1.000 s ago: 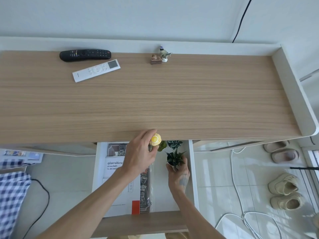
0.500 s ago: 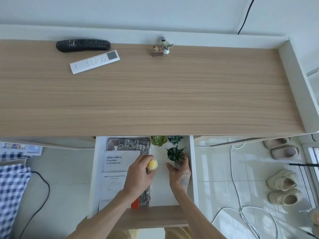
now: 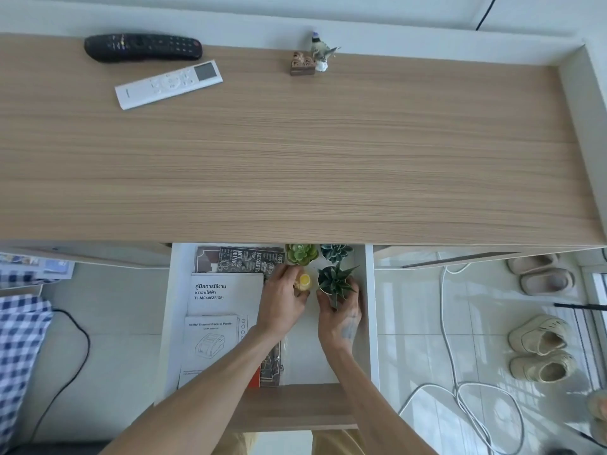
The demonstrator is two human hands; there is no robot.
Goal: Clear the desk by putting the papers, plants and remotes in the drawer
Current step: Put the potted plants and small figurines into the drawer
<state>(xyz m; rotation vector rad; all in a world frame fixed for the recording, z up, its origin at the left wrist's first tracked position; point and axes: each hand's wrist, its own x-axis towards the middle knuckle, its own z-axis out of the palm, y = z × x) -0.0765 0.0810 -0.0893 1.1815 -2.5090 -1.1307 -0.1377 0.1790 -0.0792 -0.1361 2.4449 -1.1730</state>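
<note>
The white drawer (image 3: 370, 323) stands open under the wooden desk (image 3: 295, 152). Inside lie papers (image 3: 223, 293) on the left and two small succulents, a light green one (image 3: 301, 253) and a blue-green one (image 3: 335, 251), at the back right. My left hand (image 3: 284, 302) grips a small yellow-flowered plant (image 3: 303, 282) low in the drawer. Beside it, my right hand (image 3: 341, 311) holds a spiky dark green potted plant (image 3: 335, 280). A black remote (image 3: 143, 46) and a white remote (image 3: 169, 84) lie at the desk's back left.
A small wooden block (image 3: 303, 64) and a bird figurine (image 3: 321, 51) stand at the desk's back edge. Shoes (image 3: 540, 346) and white cables (image 3: 460, 382) lie on the tiled floor to the right. Checked cloth (image 3: 19, 349) is at the left.
My left hand carried the yellow plant down from the desk edge into the drawer, next to the spiky plant. My right hand stayed on the spiky plant. The drawer shows further open.
</note>
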